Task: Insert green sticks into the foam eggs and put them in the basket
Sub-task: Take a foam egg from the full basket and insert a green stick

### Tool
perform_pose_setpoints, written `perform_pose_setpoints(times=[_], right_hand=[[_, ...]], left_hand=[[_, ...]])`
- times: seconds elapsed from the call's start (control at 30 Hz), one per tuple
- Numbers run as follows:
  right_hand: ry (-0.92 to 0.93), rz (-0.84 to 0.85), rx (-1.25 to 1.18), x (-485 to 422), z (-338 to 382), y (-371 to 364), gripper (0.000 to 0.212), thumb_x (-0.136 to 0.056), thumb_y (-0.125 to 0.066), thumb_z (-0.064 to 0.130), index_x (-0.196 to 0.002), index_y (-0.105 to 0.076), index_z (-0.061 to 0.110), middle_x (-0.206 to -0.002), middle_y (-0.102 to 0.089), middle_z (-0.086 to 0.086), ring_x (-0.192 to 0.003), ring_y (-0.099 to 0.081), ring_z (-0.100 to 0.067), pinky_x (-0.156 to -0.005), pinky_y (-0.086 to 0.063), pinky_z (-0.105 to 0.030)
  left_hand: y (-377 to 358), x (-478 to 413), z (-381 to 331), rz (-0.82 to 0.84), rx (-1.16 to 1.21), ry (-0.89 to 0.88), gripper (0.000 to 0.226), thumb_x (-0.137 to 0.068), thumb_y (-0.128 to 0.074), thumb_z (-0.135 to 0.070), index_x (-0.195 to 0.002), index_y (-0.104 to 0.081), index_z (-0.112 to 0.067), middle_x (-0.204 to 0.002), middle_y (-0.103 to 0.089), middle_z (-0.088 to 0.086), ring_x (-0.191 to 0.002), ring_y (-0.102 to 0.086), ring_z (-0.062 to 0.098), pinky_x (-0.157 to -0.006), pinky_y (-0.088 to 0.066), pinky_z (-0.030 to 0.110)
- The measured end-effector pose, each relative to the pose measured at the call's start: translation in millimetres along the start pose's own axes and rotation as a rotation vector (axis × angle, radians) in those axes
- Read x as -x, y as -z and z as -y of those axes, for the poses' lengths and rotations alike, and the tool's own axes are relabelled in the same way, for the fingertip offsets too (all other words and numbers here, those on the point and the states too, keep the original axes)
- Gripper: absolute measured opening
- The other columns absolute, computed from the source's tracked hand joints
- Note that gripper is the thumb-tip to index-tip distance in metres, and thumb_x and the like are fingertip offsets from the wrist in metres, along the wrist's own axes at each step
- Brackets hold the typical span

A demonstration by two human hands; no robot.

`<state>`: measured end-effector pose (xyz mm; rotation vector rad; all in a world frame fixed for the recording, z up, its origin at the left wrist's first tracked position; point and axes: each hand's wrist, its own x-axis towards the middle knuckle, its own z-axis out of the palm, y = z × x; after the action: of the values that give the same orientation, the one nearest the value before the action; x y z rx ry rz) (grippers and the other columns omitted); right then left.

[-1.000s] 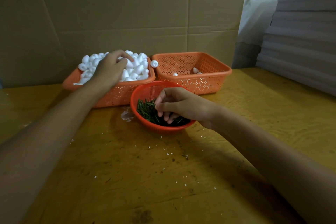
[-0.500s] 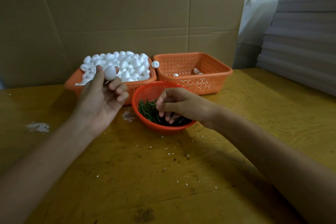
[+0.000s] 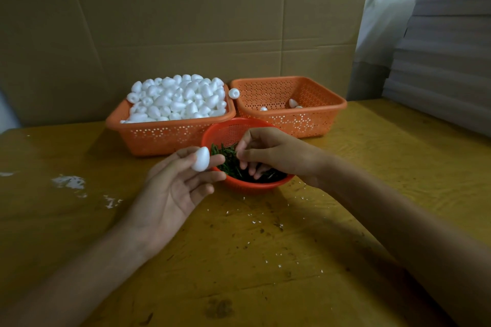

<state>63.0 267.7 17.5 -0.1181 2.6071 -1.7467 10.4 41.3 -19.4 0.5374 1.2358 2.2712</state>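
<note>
Now left hand (image 3: 172,194) pinches foam egg (image 3: 201,159), right hand (image 3: 276,154) among green sticks (image 3: 230,160) (grip unclear).

The table (image 3: 265,260) is open across the lower centre and far left. Mid-frame is crowded: a red bowl (image 3: 249,187), its mouth filled by the right hand (image 3: 276,154) and its left rim flanked by the left hand (image 3: 175,188) pinching a foam egg (image 3: 201,159), stands just before two orange baskets, the left basket (image 3: 164,135) heaped above its rim, the right basket (image 3: 305,122) nearly empty. A cardboard wall (image 3: 186,21) closes the rear; stacked grey boards (image 3: 446,61) block the upper right.
</note>
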Motion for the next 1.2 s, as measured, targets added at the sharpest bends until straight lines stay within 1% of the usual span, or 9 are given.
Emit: perform_pose_setpoints(times=[0.13, 0.27, 0.37, 0.43, 0.53, 0.6, 0.73, 0.83, 1.2], right_hand=[[0.003, -0.003, 0.015, -0.4, -1.4, -0.1, 0.009, -0.105, -0.055, 0.004, -0.111, -0.062, 0.004, -0.09, -0.07, -0.007, -0.081, -0.066, -0.018, -0.071, -0.058, -0.022], [0.0, -0.005, 0.009, -1.5, -2.4, 0.3, 0.009, -0.105, -0.057, 0.005, -0.112, -0.062, 0.002, -0.089, -0.071, -0.006, -0.08, -0.066, -0.018, -0.071, -0.059, -0.021], [0.003, -0.003, 0.01, -1.5, -2.4, 0.3, 0.009, -0.104, -0.057, 0.005, -0.111, -0.063, 0.003, -0.089, -0.071, -0.006, -0.081, -0.067, -0.019, -0.072, -0.059, -0.023], [0.005, -0.005, 0.01, -1.9, -2.6, 0.0, 0.009, -0.104, -0.057, 0.005, -0.111, -0.063, 0.003, -0.089, -0.07, -0.006, -0.082, -0.066, -0.02, -0.073, -0.059, -0.023], [0.004, -0.002, 0.002, -1.9, -2.7, 0.2, 0.008, -0.104, -0.058, 0.006, -0.11, -0.063, 0.003, -0.089, -0.07, -0.006, -0.082, -0.066, -0.019, -0.072, -0.059, -0.022], [0.006, 0.0, -0.004, -2.0, -2.8, 0.7, 0.008, -0.104, -0.059, 0.007, -0.11, -0.063, 0.003, -0.09, -0.07, -0.006, -0.082, -0.067, -0.019, -0.073, -0.06, -0.022], [0.009, 0.003, -0.004, -1.6, -2.8, 0.1, 0.01, -0.105, -0.059, 0.007, -0.112, -0.062, 0.001, -0.091, -0.07, -0.008, -0.084, -0.066, -0.021, -0.074, -0.06, -0.023], [0.01, 0.007, -0.007, -0.6, -2.2, 0.1, 0.009, -0.104, -0.057, 0.005, -0.111, -0.062, 0.001, -0.091, -0.07, -0.009, -0.084, -0.066, -0.021, -0.073, -0.059, -0.023], [0.005, 0.015, -0.004, -0.9, -2.4, 0.5, 0.007, -0.104, -0.057, 0.004, -0.109, -0.062, 0.005, -0.09, -0.07, -0.007, -0.084, -0.066, -0.02, -0.075, -0.059, -0.024]], left_hand=[[1.7, 0.0, -0.1, 0.015, 0.01, 0.031, 0.018, -0.088, -0.065, -0.02, -0.105, -0.065, -0.014, -0.113, -0.078, 0.017, -0.089, -0.079, 0.022, -0.063, -0.06, 0.023], [3.0, -0.4, 0.2, 0.005, 0.043, 0.059, 0.013, -0.086, -0.065, -0.015, -0.099, -0.069, -0.015, -0.12, -0.076, 0.018, -0.097, -0.079, 0.022, -0.065, -0.06, 0.021], [1.9, -0.2, -1.3, 0.03, 0.042, 0.073, 0.026, -0.087, -0.064, -0.014, -0.106, -0.081, -0.02, -0.123, -0.075, 0.017, -0.105, -0.077, 0.024, -0.069, -0.061, 0.022], [1.1, -0.2, -2.1, 0.041, 0.044, 0.066, 0.033, -0.088, -0.063, -0.014, -0.112, -0.082, -0.024, -0.125, -0.075, 0.016, -0.111, -0.076, 0.026, -0.071, -0.062, 0.022], [-0.6, -0.8, -2.5, 0.041, 0.069, 0.076, 0.027, -0.088, -0.062, -0.012, -0.104, -0.084, -0.019, -0.129, -0.073, 0.015, -0.115, -0.074, 0.03, -0.072, -0.062, 0.022], [-0.8, -1.0, -2.4, 0.044, 0.072, 0.076, 0.025, -0.088, -0.063, -0.012, -0.101, -0.084, -0.017, -0.126, -0.075, 0.014, -0.115, -0.073, 0.032, -0.072, -0.062, 0.023], [-0.8, -1.2, -3.3, 0.043, 0.083, 0.069, 0.025, -0.089, -0.061, -0.011, -0.098, -0.083, -0.016, -0.11, -0.077, 0.01, -0.112, -0.074, 0.034, -0.071, -0.062, 0.023], [0.4, -1.8, -3.9, 0.06, 0.109, 0.092, 0.026, -0.09, -0.057, -0.01, -0.094, -0.083, -0.016, -0.104, -0.077, 0.009, -0.111, -0.075, 0.034, -0.072, -0.063, 0.026], [7.3, -2.0, -4.6, 0.094, 0.184, 0.124, 0.03, -0.086, -0.049, -0.002, -0.086, -0.078, -0.011, -0.113, -0.075, 0.013, -0.116, -0.072, 0.036, -0.076, -0.063, 0.028]])
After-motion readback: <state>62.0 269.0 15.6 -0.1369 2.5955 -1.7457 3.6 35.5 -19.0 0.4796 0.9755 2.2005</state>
